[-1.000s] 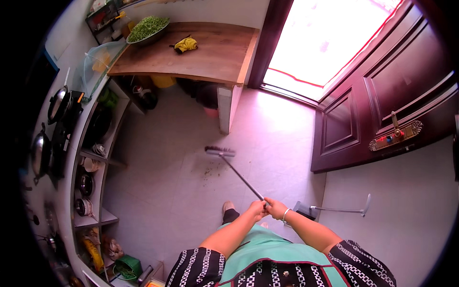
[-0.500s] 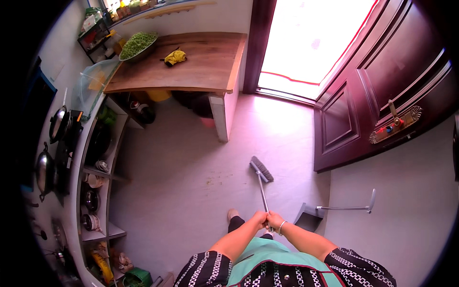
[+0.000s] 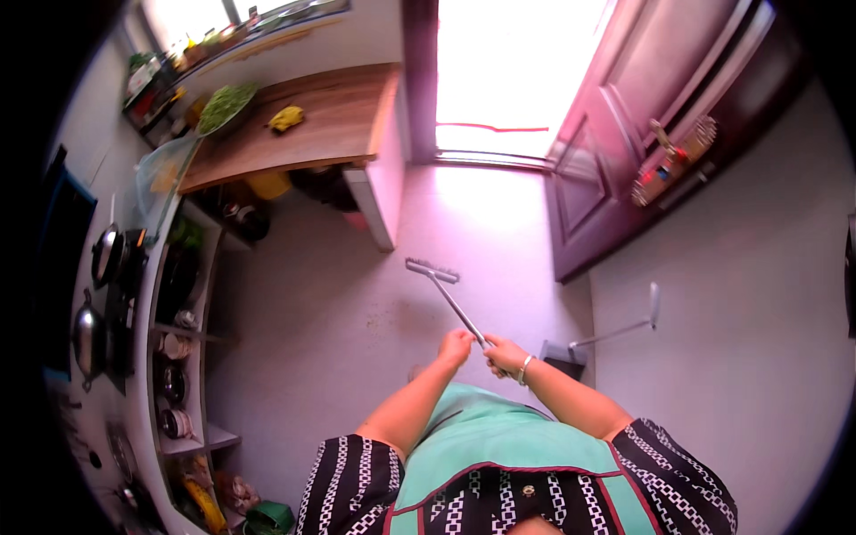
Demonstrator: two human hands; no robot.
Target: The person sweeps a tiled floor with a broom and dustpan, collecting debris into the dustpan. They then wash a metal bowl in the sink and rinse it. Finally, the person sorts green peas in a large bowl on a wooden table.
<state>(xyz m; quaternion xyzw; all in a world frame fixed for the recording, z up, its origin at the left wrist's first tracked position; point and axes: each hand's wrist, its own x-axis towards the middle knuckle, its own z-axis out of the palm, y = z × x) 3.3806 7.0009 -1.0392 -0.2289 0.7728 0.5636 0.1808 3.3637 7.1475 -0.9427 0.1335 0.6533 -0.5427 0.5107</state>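
Observation:
A broom (image 3: 456, 308) with a grey metal handle and a wide bristle head reaches forward over the floor. My right hand (image 3: 506, 356), a bracelet on its wrist, is wrapped around the upper handle. Just left of the handle is my left hand (image 3: 456, 346), its fingers curled in and their tips at or very near the handle; it does not wrap around it. Slight blur softens both hands. Small scattered crumbs (image 3: 374, 323) lie on the floor left of the broom head.
A dustpan (image 3: 563, 358) with an upright handle stands by the right wall. Ahead, a dark red door (image 3: 593, 192) is open beside a bright doorway. A wooden counter (image 3: 334, 111) bears a bowl of greens (image 3: 226, 109) and a yellow cloth (image 3: 286, 119). Shelves (image 3: 214, 334) with pots line the left.
The broom head has moved forward and left, turning more crosswise. My left hand has come off the handle, and both hands are farther forward. The view has shifted.

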